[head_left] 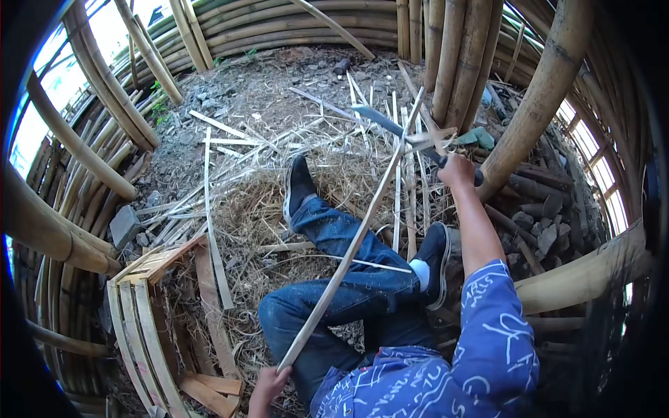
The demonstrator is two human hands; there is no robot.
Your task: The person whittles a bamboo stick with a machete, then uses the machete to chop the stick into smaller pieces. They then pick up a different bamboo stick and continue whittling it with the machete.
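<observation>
My left hand (270,384), at the bottom of the view, is closed around the near end of a long bamboo strip (341,268). The strip slants up over my legs toward the upper right. My right hand (458,171) grips the dark handle of a machete (380,120), whose blade points to the upper left. Blade and strip cross near the strip's far end, just left of my right hand. Pale shavings (435,139) and a split piece of bamboo show around this crossing.
Cut strips (237,139) and curly shavings (258,198) litter the ground around my outstretched legs (334,299). A wooden crate (143,334) lies at the lower left, near a grey block (125,226). Thick bamboo poles (536,104) stand close on my right, beside rubble (547,233).
</observation>
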